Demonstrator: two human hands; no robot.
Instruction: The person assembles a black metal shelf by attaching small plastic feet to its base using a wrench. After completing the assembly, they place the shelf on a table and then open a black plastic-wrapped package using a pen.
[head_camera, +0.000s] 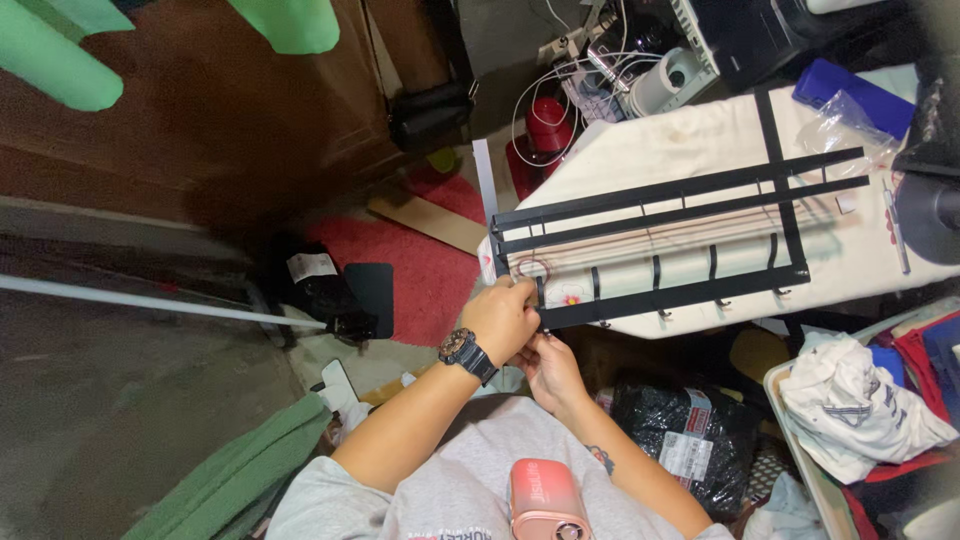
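A black metal rack (680, 190) with a row of small hooks lies on a cream padded ironing board (690, 135). My left hand (500, 318), with a dark watch on the wrist, grips the rack's near left corner from above. My right hand (548, 366) sits just below that same corner, fingers curled at the rack's lower rail; whatever small thing it pinches is hidden.
A basket (800, 440) of crumpled clothes stands at the right. A black plastic bag (670, 425) lies below the board. Red rug (420, 265), cardboard strip (425, 220), cables and a red object (548, 125) lie on the floor beyond. A white pole (150, 300) runs at left.
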